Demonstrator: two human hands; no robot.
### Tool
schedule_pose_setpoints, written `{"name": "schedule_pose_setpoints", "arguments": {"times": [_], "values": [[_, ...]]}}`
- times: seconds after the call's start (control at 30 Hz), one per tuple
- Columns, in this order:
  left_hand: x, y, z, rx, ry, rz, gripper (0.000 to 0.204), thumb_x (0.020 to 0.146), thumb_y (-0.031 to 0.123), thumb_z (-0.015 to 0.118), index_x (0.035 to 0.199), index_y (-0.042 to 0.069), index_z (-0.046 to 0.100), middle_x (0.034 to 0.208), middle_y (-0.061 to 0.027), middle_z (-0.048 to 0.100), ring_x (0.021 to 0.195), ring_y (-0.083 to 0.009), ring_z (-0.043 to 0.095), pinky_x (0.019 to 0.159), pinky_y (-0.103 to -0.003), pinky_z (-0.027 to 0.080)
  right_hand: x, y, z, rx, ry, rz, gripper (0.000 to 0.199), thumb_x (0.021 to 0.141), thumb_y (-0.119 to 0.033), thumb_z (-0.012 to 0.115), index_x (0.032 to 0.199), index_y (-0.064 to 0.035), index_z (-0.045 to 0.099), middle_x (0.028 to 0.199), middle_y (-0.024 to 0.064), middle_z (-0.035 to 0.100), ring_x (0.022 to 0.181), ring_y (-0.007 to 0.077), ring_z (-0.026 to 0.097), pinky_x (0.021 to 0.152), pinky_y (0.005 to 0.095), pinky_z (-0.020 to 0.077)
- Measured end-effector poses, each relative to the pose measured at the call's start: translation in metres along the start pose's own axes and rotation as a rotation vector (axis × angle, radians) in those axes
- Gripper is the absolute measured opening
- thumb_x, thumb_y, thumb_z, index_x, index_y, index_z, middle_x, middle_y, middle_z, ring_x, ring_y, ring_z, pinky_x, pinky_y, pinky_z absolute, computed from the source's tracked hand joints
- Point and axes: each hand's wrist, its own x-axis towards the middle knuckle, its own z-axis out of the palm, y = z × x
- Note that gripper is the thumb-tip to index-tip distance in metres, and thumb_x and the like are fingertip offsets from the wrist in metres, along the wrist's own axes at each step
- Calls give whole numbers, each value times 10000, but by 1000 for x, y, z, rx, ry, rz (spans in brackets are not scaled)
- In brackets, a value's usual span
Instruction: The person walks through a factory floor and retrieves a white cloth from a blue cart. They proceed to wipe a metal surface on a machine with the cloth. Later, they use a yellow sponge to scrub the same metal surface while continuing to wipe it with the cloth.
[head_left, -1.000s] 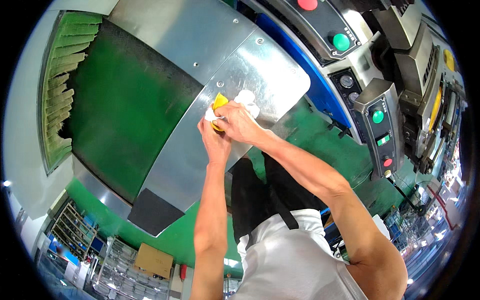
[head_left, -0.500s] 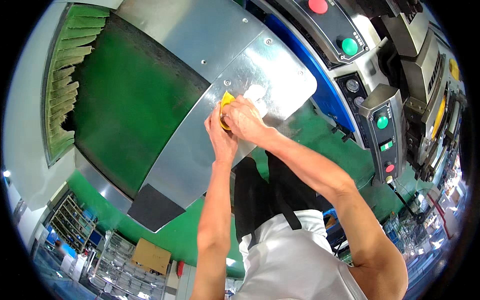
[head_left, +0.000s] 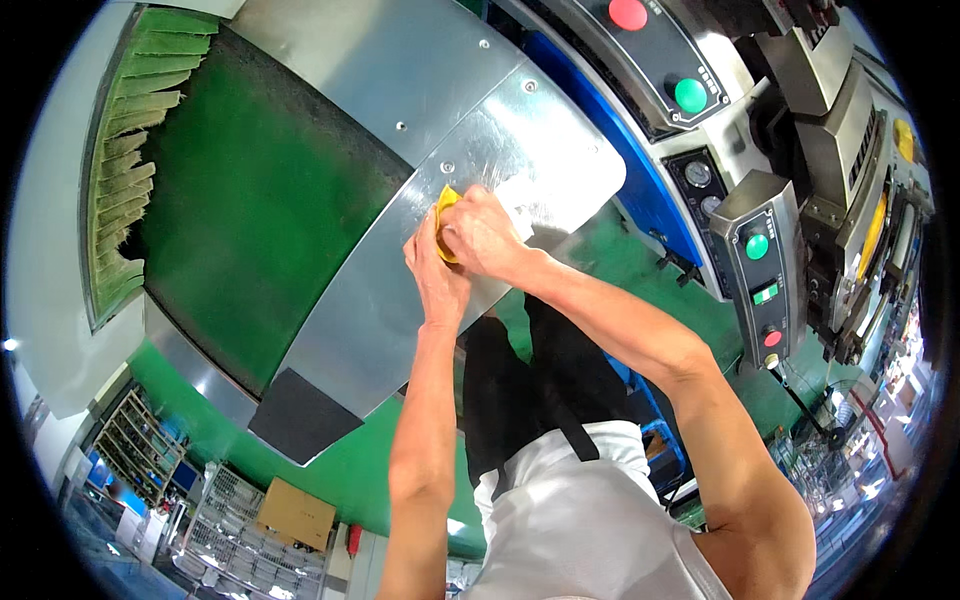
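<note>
Over the shiny metal ledge [head_left: 345, 315], both of my hands meet at a small yellow piece [head_left: 446, 200], thin and curved, whose kind I cannot make out. My left hand [head_left: 437, 280] is closed round its left and near side. Closed fingers of my right hand [head_left: 484, 235] press at it from the right, covering its middle. Whether something else sits between the fingers is hidden. Just right of my right hand a bright white patch [head_left: 517, 195] shows on the metal; I cannot tell if it is a thing or glare.
A green conveyor belt [head_left: 260, 210] runs left of the ledge, below a slitted green curtain [head_left: 125, 170]. A black pad [head_left: 304, 415] lies on the ledge's near end. Control boxes with a green button [head_left: 757, 246] and a red button [head_left: 628, 13] stand at right.
Both hands still grip the yellow piece, with slight finger shifts of the right hand. The whole view has moved a little.
</note>
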Motion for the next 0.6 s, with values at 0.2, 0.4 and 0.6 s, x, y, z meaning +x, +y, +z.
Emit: {"name": "schedule_pose_setpoints", "arguments": {"times": [0.2, 0.4, 0.6], "values": [[2, -9, -3, 77, 21, 83, 821, 724, 112, 873, 1441, 62, 474, 1383, -131, 569, 1266, -356, 473, 1093, -467, 382, 15, 23, -25, -66, -344, -470, 79, 791, -202, 673, 775, -129, 701, 823, 29, 678, 935, 270, 563, 818, 413, 421], [10, 2, -15, 91, -77, 91, 870, 696, 219, 918, 1435, 78, 481, 1409, -123, 559, 1273, -359, 478, 1101, -480, 364, 18, 61, -69, -206, -430, -611, 63, 845, -163, 663, 881, -136, 708, 887, 4, 663, 977, 249, 543, 866, 378, 400], [6, -5, -11, 83, -51, 62, 875, 694, 188, 913, 1445, 82, 477, 1408, -115, 563, 1258, -354, 486, 1091, -475, 379, 11, 35, -37, 21, -280, -454, 69, 861, -152, 642, 855, -89, 670, 883, 82, 646, 930, 290, 539, 884, 408, 405]]}}
